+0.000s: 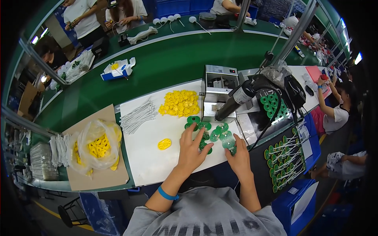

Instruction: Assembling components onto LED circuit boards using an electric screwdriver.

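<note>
Round green circuit boards (214,135) lie loosely on the white work surface in front of a small metal machine (220,90). Over the left part of this group reaches my left hand (191,151), palm down, its fingers spread and its fingertips at the boards. My right hand (239,159) is at the right side of the group, with thumb and forefinger apart around slightly blurred boards; its other fingers are partly hidden. A single yellow plastic part (164,144) lies left of my left hand. Behind it sits a heap of yellow parts (179,103).
White cable bundles (138,117) lie left of the heap. An open plastic bag of yellow parts (98,145) rests on cardboard. A black cylindrical tool (238,98) leans by the machine. Wired boards (283,159) fill a black mat at right. Beyond runs a green conveyor (165,55); other people work around it.
</note>
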`<state>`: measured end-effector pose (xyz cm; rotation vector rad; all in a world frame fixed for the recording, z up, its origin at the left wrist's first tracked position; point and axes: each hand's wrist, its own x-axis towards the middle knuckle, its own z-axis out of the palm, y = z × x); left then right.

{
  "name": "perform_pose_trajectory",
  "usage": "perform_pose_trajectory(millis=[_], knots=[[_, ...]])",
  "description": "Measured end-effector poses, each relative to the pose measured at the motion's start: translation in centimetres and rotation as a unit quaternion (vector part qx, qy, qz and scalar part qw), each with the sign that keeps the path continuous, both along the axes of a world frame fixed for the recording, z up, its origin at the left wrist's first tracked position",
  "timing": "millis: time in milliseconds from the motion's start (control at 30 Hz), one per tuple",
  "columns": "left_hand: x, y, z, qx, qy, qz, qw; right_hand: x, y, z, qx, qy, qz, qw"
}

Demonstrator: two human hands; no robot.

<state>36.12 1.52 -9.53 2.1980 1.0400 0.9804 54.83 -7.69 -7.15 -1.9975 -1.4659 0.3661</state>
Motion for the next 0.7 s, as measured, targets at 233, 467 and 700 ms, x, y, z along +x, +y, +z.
perform_pose_trajectory(millis=[233, 467, 700], knots=[[1.6, 1.6, -0.1, -0.003, 0.087, 0.001, 0.996, 2.1, -0.2, -0.6, 0.079, 0.107, -0.018, 0.991], [2.7, -0.7, -0.1, -0.011, 0.113, -0.032, 0.993, 3.5, -0.9, -0.6, 0.112, 0.138, -0.066, 0.982], [5.7, -1.8, -0.2, 0.039, 0.106, -0.058, 0.992, 3.9, -1.7, 0.0, 0.246, 0.215, -0.064, 0.943]])
